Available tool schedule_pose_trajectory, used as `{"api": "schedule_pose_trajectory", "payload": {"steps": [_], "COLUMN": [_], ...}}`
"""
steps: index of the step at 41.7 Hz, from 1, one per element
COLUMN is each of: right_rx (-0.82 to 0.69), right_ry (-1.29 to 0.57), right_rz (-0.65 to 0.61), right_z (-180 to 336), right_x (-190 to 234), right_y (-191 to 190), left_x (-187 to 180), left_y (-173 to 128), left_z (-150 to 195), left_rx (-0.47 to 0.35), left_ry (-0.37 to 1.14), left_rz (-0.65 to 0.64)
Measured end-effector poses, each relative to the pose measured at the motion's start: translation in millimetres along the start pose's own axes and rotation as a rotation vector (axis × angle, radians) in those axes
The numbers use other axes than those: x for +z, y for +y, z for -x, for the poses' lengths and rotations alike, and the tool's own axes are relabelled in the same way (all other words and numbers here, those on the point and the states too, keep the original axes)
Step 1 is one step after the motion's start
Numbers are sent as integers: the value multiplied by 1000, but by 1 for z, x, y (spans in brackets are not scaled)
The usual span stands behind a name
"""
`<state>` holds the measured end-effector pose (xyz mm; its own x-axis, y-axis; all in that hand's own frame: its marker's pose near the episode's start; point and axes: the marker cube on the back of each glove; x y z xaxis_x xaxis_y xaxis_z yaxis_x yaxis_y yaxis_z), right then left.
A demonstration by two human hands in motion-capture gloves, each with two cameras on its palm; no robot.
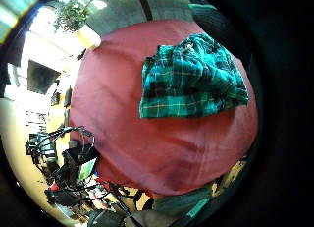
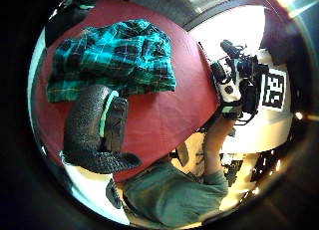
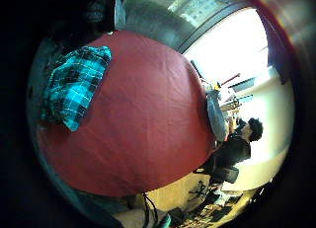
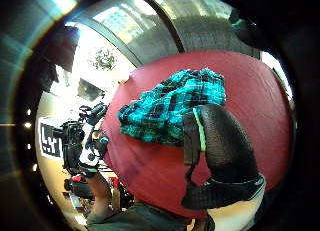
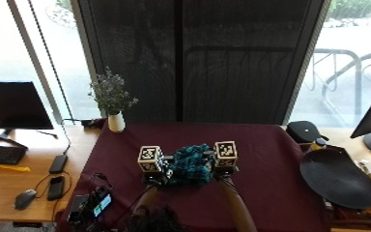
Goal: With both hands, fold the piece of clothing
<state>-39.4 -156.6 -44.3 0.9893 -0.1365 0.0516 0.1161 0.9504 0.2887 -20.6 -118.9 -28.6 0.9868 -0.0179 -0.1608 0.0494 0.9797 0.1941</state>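
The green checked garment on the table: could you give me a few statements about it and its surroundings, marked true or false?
1. The garment lies bunched on a dark red tablecloth. True.
2. It is spread out flat. False: it is crumpled in a heap.
3. A vase of flowers stands at a far corner of the cloth. True.
4. The garment is plain white. False: it is green and black plaid.
5. The left hand and right hand flank the garment. True.

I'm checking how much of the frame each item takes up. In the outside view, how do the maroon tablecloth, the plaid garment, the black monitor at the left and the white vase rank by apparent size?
1. Maroon tablecloth, by far the largest.
2. Black monitor.
3. Plaid garment, bunched between the left hand and right hand.
4. White vase, smallest.
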Motion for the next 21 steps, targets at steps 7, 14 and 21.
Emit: {"api": "schedule_pose_trajectory", "payload": {"steps": [7, 14, 21], "right_rx": [-1, 9, 13], "right_ry": [-2, -10, 34], "right_rz": [-24, -20, -140], "right_z": [-2, -2, -13], "right_x": [12, 10, 6], "right_y": [-7, -4, -21], "left_x": [3, 0, 8], "left_y": [0, 2, -4], "left_z": [-1, 0, 6], "left_rx": [9, 4, -10], "left_ry": [13, 5, 16], "left_rz": [2, 6, 23]}}
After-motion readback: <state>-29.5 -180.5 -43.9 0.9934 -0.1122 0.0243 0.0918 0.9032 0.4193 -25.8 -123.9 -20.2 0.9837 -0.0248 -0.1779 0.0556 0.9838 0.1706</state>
